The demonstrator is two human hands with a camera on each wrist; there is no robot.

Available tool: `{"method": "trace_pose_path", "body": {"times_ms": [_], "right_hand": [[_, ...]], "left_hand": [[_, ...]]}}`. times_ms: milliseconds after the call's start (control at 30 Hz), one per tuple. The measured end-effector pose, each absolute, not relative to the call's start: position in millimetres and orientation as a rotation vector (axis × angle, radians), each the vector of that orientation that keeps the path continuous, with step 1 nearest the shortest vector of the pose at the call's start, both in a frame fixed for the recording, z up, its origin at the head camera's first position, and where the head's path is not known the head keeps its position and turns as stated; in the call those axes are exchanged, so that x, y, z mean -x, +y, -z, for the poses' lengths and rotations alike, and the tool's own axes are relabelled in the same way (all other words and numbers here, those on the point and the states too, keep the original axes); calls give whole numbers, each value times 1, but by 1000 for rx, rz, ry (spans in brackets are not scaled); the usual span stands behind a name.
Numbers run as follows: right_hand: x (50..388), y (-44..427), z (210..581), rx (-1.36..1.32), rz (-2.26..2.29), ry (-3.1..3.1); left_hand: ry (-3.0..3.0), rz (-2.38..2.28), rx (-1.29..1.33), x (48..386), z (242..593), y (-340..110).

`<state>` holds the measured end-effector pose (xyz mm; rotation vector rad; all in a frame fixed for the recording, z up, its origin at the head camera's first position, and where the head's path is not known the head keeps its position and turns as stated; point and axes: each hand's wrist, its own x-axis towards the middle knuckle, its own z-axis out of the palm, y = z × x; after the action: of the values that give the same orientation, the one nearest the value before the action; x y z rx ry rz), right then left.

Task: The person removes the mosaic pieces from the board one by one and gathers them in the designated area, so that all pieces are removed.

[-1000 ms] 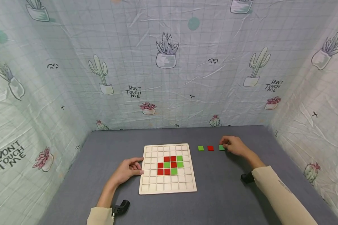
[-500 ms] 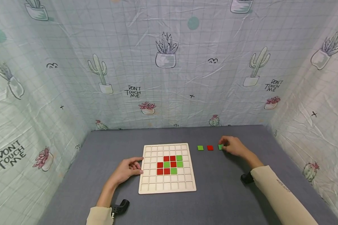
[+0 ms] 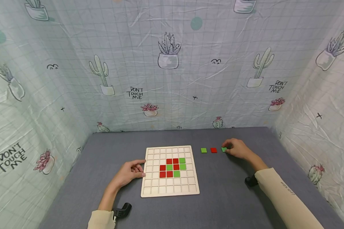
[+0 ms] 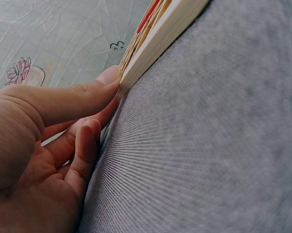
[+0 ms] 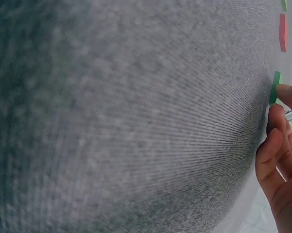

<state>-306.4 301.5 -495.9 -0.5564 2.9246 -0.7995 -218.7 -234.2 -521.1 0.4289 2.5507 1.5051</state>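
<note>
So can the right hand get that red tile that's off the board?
Probably yes: the loose red tile lies flat, uncovered and close to the right hand. Only the green tile at its fingertips sits between them; the hand might have to leave that one first.

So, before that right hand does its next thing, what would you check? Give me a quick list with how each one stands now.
1. Left hand touching the board at its left edge: ok.
2. Board lying flat on the table: ok.
3. Right hand touching the rightmost green tile: ok.
4. That tile firmly pinched: cannot tell; the fingers hide part of it.
5. Bare squares available on the board: ok, there are plenty.
6. Straight, low path from that tile to the board unobstructed: not ok; the loose red tile and the leftmost loose green tile lie between, so lifting over them is probably safer.
</note>
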Motion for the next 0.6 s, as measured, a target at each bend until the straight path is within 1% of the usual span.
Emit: {"method": "trace_pose_path", "body": {"times_ms": [600], "right_hand": [[307,302,493,603,739,2916]], "left_hand": [[2574,-1470,-420,219,522,-234]]}}
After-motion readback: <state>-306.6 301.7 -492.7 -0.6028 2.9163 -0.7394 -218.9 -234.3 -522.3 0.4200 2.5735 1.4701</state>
